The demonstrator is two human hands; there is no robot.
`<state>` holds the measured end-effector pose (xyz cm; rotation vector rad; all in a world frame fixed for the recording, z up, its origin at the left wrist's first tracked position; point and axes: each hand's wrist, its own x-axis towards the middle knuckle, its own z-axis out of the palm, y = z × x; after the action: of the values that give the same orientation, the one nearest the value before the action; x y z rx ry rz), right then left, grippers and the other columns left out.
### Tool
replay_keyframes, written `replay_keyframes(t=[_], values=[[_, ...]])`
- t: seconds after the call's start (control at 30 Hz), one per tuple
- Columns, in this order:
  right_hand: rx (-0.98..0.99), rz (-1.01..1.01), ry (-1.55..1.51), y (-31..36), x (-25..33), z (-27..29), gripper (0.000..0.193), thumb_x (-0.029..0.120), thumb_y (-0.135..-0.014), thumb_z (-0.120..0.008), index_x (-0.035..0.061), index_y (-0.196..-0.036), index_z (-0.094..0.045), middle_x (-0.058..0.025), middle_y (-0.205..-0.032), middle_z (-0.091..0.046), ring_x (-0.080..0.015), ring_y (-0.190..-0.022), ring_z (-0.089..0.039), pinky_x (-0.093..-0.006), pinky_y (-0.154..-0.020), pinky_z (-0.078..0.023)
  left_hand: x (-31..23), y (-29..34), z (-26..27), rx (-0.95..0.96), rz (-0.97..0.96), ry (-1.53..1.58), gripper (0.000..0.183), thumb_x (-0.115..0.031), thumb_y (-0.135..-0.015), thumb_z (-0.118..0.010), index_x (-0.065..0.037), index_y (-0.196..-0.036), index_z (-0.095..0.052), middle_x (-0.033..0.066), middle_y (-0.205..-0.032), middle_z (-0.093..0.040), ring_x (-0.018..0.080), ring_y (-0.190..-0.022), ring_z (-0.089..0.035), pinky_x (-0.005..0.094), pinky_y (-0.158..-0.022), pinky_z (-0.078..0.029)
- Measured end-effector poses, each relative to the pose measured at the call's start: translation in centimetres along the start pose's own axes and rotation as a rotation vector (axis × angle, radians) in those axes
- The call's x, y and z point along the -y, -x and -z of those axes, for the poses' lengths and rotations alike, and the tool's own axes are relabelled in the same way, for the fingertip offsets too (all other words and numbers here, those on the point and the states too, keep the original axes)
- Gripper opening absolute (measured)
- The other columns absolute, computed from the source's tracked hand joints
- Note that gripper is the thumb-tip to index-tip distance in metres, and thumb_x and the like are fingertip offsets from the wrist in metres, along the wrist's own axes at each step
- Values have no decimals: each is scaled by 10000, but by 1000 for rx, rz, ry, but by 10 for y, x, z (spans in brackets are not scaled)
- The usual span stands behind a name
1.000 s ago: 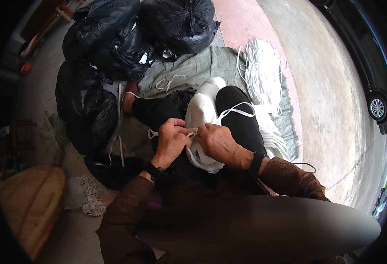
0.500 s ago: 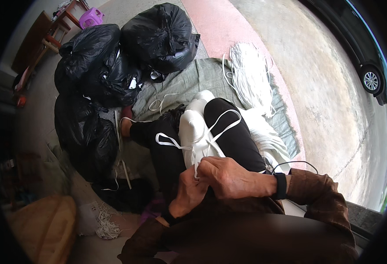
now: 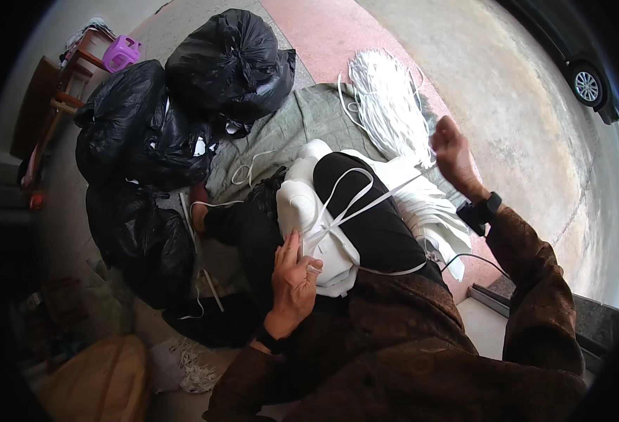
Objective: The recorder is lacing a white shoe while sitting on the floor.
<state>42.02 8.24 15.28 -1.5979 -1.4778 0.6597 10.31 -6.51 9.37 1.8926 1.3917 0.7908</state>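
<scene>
Across my black-trousered lap lies a long bundle of white, soft-looking pieces (image 3: 297,205), with loops of flat white tape (image 3: 355,173) tied around it. My left hand (image 3: 294,285) grips the near left side of the bundle, its index finger stretched along it and its thumb beside the tape. Out to the right, my right hand (image 3: 456,160) is raised and closed on an end of the tape, which runs taut from the crossing on the bundle. The exact pinch is too small to make out.
Stuffed black plastic bags (image 3: 228,63) crowd the left and far side. A heap of white strips (image 3: 390,105) and stacked white pieces (image 3: 439,214) lie right on a grey-green cloth (image 3: 309,109). A purple stool (image 3: 121,53), a wooden round (image 3: 102,380) and a parked car (image 3: 591,84) stand farther out.
Both hands were together at the tape on the bundle. My right hand has swung out to the right, drawing the tape taut; my left hand has stayed and spread along the bundle.
</scene>
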Motion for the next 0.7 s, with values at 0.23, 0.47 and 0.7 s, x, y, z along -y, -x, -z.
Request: replay_keyframes(t=[0.23, 0.47, 0.7], values=[[670, 149, 132, 40, -69, -46, 299, 198, -905, -661, 37, -1117, -524, -219, -879, -681, -433, -847, -665, -478, -704, -518, -6, -9, 19, -72, -38, 149, 301, -258, -984, -572, -62, -785, -683, 300, -1478, -423, 426, -1318, -418, 466, -1109, -327], [837, 380, 70, 72, -19, -130, 187, 132, -820, -652, -14, -937, -647, -183, -757, -666, -364, -735, -686, -440, -625, -522, 16, 4, 42, -8, -50, -114, 336, -294, -938, -573, -60, -707, -636, 247, -1366, -509, 410, -1297, -426, 517, -1094, -333], [1050, -308, -78, 37, -8, -135, 303, 222, -879, -651, -49, -759, -584, -155, -688, -631, -273, -653, -644, -408, -596, -493, 130, 120, 239, 63, 364, -1300, 204, -176, -851, -676, 0, -753, -642, 147, -926, -571, 368, -994, -496, 481, -866, -401]])
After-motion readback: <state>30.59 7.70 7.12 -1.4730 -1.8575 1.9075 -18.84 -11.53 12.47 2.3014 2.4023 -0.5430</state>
